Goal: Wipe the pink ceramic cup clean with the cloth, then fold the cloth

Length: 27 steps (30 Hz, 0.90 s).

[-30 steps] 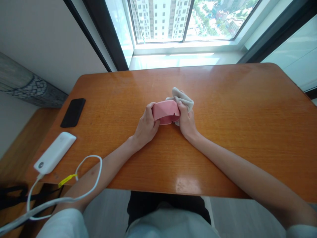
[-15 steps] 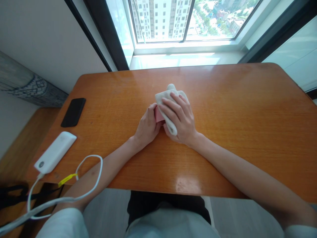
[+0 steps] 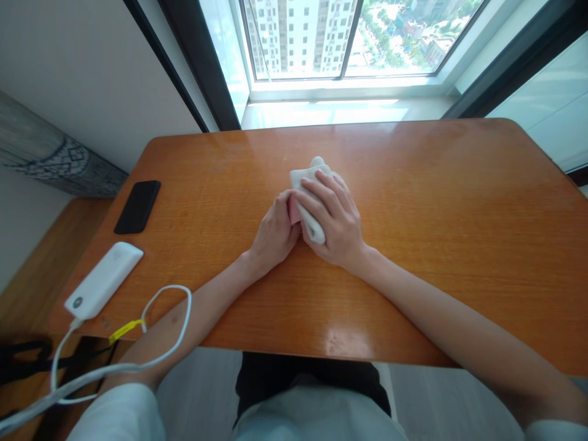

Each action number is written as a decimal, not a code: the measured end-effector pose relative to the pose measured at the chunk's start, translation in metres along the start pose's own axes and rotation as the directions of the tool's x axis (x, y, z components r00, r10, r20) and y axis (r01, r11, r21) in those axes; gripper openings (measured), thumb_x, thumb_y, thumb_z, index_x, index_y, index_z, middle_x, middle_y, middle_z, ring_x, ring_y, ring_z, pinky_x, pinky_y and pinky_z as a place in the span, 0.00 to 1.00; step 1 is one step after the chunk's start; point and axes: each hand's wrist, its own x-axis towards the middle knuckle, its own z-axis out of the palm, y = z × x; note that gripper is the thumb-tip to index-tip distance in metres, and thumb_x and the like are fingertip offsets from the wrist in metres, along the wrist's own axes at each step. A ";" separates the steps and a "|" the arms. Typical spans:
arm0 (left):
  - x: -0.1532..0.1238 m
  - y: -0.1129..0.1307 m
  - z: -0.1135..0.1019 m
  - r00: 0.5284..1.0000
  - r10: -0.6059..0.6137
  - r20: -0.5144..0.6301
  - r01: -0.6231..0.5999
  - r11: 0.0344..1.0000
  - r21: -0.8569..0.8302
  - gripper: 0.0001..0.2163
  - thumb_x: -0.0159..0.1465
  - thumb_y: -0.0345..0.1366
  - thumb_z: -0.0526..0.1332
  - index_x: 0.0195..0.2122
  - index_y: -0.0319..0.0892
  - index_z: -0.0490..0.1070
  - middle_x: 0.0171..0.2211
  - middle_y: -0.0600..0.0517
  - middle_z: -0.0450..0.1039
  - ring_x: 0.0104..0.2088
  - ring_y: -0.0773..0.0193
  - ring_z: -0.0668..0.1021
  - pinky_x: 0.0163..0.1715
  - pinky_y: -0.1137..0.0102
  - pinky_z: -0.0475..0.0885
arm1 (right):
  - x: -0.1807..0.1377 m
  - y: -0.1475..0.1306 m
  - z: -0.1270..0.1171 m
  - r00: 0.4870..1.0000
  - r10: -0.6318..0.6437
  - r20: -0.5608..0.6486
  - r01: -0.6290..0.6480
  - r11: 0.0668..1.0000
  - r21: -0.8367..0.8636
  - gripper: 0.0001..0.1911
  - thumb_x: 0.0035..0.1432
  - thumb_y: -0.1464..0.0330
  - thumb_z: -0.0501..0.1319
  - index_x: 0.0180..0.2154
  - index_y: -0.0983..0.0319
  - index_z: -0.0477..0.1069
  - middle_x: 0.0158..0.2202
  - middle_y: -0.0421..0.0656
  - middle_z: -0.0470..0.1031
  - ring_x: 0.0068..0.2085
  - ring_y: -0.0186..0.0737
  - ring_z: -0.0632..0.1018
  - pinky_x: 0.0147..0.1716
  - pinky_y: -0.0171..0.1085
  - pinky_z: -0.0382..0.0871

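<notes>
Near the middle of the wooden table, my left hand [image 3: 278, 228] is closed on the left end of a pink object [image 3: 294, 211]. Only a small flat piece of it shows between my hands, so its kind cannot be told. A folded white cloth [image 3: 313, 226] covers the object's right part. My right hand [image 3: 334, 219] is wrapped over the cloth, fingers bent across its top and thumb underneath. The cloth's far end sticks out beyond my fingertips. Both hands nearly touch each other, just above the tabletop.
A black phone [image 3: 137, 207] lies at the table's left side. Nearer to me is a white power bank [image 3: 103, 280] with a white cable [image 3: 187, 315] looping over my left forearm; a yellow tag [image 3: 126, 331] hangs on it. Beyond the wooden table [image 3: 436, 245] is a window [image 3: 298, 37].
My right hand and the cloth have shifted slightly toward my left hand, and the cloth's near end has moved up a little. Less of the pink object shows. My left hand stays almost still.
</notes>
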 end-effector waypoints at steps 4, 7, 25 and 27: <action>0.002 0.007 -0.005 0.999 -0.045 0.024 0.045 0.999 0.024 0.25 0.74 0.35 0.57 0.70 0.44 0.53 0.65 0.35 0.73 0.61 0.46 0.81 0.60 0.48 0.81 | 0.000 0.010 0.006 0.919 0.382 -0.098 -0.330 0.881 0.338 0.22 0.80 0.55 0.56 0.67 0.48 0.75 0.70 0.46 0.78 0.72 0.56 0.76 0.74 0.62 0.70; 0.001 0.007 -0.005 0.997 -0.067 0.034 0.067 0.998 0.015 0.26 0.72 0.33 0.58 0.70 0.46 0.53 0.66 0.36 0.72 0.60 0.47 0.81 0.60 0.49 0.79 | -0.002 0.017 0.015 0.797 0.601 -0.054 -0.486 0.693 0.533 0.22 0.81 0.51 0.52 0.57 0.51 0.81 0.62 0.44 0.85 0.64 0.50 0.83 0.70 0.57 0.75; -0.002 0.000 -0.003 1.000 -0.021 0.013 0.021 0.999 -0.029 0.21 0.79 0.41 0.55 0.70 0.47 0.57 0.64 0.37 0.74 0.60 0.45 0.82 0.58 0.43 0.82 | -0.003 0.003 0.001 0.996 0.082 0.041 -0.087 0.989 0.122 0.29 0.72 0.56 0.66 0.71 0.40 0.71 0.72 0.38 0.76 0.78 0.66 0.69 0.82 0.74 0.50; -0.006 -0.008 0.003 1.000 0.004 0.024 -0.002 0.997 -0.083 0.19 0.80 0.45 0.55 0.69 0.50 0.61 0.63 0.38 0.75 0.62 0.41 0.81 0.60 0.38 0.80 | -0.001 -0.007 0.003 0.992 0.046 0.115 -0.061 0.990 0.126 0.31 0.71 0.58 0.65 0.72 0.40 0.69 0.72 0.37 0.77 0.78 0.65 0.69 0.84 0.74 0.44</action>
